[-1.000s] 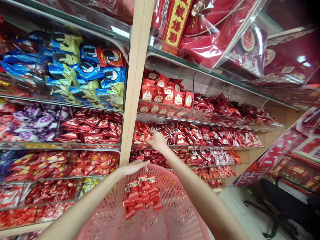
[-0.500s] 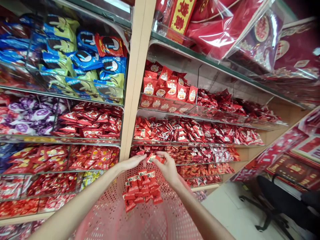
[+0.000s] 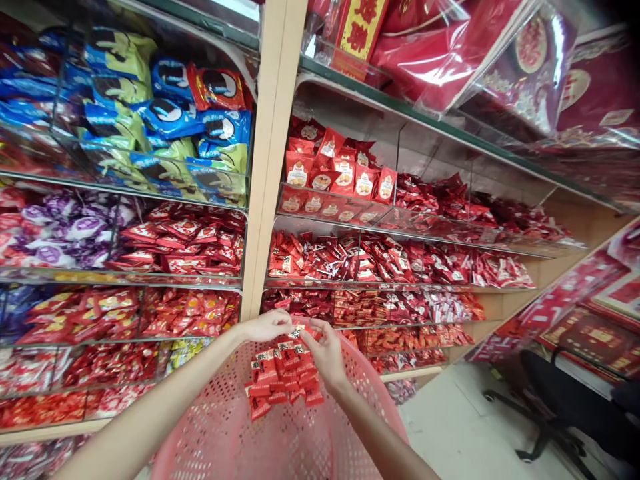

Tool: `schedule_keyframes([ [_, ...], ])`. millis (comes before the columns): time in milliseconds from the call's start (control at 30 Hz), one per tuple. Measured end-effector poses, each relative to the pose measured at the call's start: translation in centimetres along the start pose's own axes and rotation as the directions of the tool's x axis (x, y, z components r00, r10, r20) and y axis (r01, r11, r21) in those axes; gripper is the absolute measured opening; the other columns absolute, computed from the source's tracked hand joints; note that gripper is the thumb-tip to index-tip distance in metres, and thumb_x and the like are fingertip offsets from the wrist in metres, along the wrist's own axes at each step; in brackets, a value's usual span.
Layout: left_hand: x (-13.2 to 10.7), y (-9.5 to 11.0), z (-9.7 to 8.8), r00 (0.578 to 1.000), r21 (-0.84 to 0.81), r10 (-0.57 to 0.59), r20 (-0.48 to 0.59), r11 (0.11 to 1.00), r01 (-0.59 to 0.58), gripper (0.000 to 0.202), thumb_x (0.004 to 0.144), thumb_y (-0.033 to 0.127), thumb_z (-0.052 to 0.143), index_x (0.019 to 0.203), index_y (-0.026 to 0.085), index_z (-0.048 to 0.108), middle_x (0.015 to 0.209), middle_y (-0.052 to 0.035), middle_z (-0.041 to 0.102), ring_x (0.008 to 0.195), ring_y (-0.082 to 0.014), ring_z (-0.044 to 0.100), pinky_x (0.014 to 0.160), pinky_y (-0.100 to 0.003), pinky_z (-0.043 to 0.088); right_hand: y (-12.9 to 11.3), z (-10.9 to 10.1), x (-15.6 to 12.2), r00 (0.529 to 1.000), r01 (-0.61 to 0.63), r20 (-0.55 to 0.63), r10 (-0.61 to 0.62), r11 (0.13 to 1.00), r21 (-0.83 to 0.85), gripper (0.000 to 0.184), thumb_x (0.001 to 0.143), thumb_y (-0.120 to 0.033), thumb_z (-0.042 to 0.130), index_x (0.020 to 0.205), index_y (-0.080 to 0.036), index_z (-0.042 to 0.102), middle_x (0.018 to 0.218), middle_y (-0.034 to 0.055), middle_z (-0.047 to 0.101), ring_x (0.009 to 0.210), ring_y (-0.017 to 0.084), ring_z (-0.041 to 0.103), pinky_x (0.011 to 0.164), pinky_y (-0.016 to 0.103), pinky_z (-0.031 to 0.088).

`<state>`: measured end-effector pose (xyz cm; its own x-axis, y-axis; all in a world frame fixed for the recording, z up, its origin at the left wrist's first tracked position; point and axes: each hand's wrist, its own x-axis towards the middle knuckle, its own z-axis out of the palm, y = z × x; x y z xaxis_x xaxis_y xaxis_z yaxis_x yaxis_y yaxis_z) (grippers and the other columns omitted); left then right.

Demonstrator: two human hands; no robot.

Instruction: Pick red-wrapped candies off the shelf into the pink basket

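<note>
- Head view: a pink basket (image 3: 375,380) is nearest, low in the middle. It is round and full of little holes.
- Inside it is a pile (image 3: 285,377) of small red packs, toward the far side. Some show a white part with black writing.
- Just over the pile, near the far rim, is one more red pack (image 3: 297,331). It is between the two hands.
- The right hand (image 3: 327,357) has its thumb and fingers pinched on this pack, with almost no gap.
- The left hand (image 3: 267,327) is bent at the wrist with its fingers curled in. The tips are right by the same pack. I cannot tell if they grip it too.
- Past the basket is a tan post (image 3: 270,167) with shelves on both sides.
- Right of the post, the rows hold lots of red packs. One bin has cookie bags (image 3: 345,175).
- Left of the post are blue bags (image 3: 173,117), and below them purple sweets (image 3: 83,228).
- High on the right are a big red bag (image 3: 425,63) and a yellow sign (image 3: 363,30).
- Farther off to the right, a black chair (image 3: 570,393) stands on the pale floor (image 3: 445,413).
</note>
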<state>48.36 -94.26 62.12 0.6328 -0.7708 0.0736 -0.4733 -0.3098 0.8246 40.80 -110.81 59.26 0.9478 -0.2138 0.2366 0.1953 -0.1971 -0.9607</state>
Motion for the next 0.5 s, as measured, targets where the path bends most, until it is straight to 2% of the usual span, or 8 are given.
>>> schedule_keyframes([
  [100, 0.0, -0.2, 0.1, 1.000, 0.006, 0.013, 0.008, 1.000, -0.013, 0.047, 0.081, 0.059, 0.039, 0.057, 0.019, 0.036, 0.066, 0.0037, 0.035, 0.064, -0.0115, 0.034, 0.060, -0.024, 0.030, -0.2, -0.9, -0.1, 0.976, -0.217, 0.036, 0.216, 0.974, 0.061, 0.044, 0.071, -0.055, 0.059, 0.095, -0.018, 0.055, 0.088, 0.0067, 0.065, 0.076, 0.019, 0.062, 0.061, 0.030, 0.052],
  [167, 0.1, -0.4, 0.1, 1.000, 0.008, 0.013, 0.003, 1.000, -0.014, 0.047, 0.081, 0.060, 0.038, 0.056, 0.019, 0.035, 0.065, 0.0038, 0.035, 0.063, -0.0113, 0.034, 0.060, -0.024, 0.030, -0.6, -1.9, -0.3, 0.906, -0.404, 0.160, 0.392, 0.914, 0.043, 0.043, 0.071, -0.060, 0.056, 0.084, -0.018, 0.056, 0.075, 0.0042, 0.064, 0.061, 0.016, 0.061, 0.049, 0.027, 0.048],
  [233, 0.1, -0.5, 0.2, 1.000, 0.012, 0.010, -0.001, 1.000, -0.010, 0.048, 0.081, 0.060, 0.038, 0.056, 0.020, 0.034, 0.065, 0.0042, 0.033, 0.061, -0.0109, 0.032, 0.059, -0.024, 0.029, -1.2, -2.9, -0.6, 0.810, -0.516, 0.323, 0.488, 0.856, 0.001, 0.041, 0.072, -0.059, 0.056, 0.073, -0.018, 0.056, 0.064, 0.0008, 0.061, 0.052, 0.013, 0.057, 0.047, 0.024, 0.043],
  [300, 0.1, -0.5, 0.2, 1.000, 0.021, 0.007, -0.004, 1.000, -0.007, 0.048, 0.081, 0.060, 0.038, 0.056, 0.020, 0.033, 0.065, 0.0044, 0.033, 0.061, -0.0108, 0.032, 0.058, -0.025, 0.028, -1.7, -3.6, -0.9, 0.744, -0.555, 0.454, 0.491, 0.831, 0.011, 0.037, 0.071, -0.054, 0.061, 0.069, -0.017, 0.057, 0.060, -0.0014, 0.060, 0.050, 0.009, 0.054, 0.048, 0.021, 0.040],
  [333, 0.1, -0.5, 0.2, 1.000, 0.026, 0.007, -0.005, 1.000, -0.007, 0.047, 0.081, 0.060, 0.038, 0.056, 0.020, 0.033, 0.065, 0.0044, 0.033, 0.061, -0.0108, 0.032, 0.059, -0.025, 0.028, -1.9, -3.7, -1.0, 0.730, -0.565, 0.487, 0.479, 0.824, 0.037, 0.036, 0.069, -0.052, 0.063, 0.068, -0.017, 0.058, 0.060, -0.0020, 0.060, 0.049, 0.008, 0.053, 0.048, 0.020, 0.038],
  [500, 0.0, -0.5, 0.2, 1.000, 0.049, 0.013, -0.008, 0.999, -0.012, 0.045, 0.083, 0.056, 0.037, 0.056, 0.020, 0.034, 0.065, 0.0045, 0.032, 0.062, -0.0112, 0.032, 0.060, -0.025, 0.028, -2.1, -3.9, -1.1, 0.714, -0.581, 0.546, 0.438, 0.806, 0.114, 0.031, 0.065, -0.045, 0.071, 0.068, -0.016, 0.059, 0.060, -0.0031, 0.061, 0.049, 0.006, 0.050, 0.050, 0.018, 0.035],
])
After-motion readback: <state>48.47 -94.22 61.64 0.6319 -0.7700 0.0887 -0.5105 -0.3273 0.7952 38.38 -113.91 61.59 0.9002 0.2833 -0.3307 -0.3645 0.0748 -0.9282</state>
